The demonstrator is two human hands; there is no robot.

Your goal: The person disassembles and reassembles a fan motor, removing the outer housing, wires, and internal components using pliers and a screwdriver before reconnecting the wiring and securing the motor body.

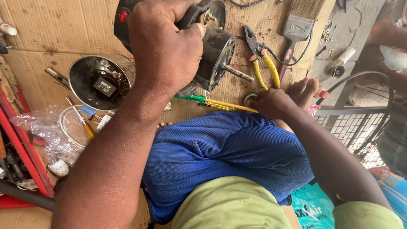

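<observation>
My left hand (165, 46) is clamped over a black electric fan motor (216, 55) on a cardboard sheet (46, 34); the motor's threaded shaft (238, 73) points right. My right hand (282, 99) rests on the cardboard beside a roll of green tape (249, 97), fingers curled around it. Between the hands lie two screwdrivers (212, 102), one with a green handle and one yellow. Yellow-handled pliers (260, 63) lie just right of the shaft. My knee in blue fabric (224, 157) fills the foreground.
A round metal motor housing (99, 80) with wiring inside sits left. A paintbrush (296, 25) lies at top right. A clear plastic bag (44, 129) and red metal frame (21, 148) are at left. A wire fan guard (356, 127) and another person's limb (388, 34) are at right.
</observation>
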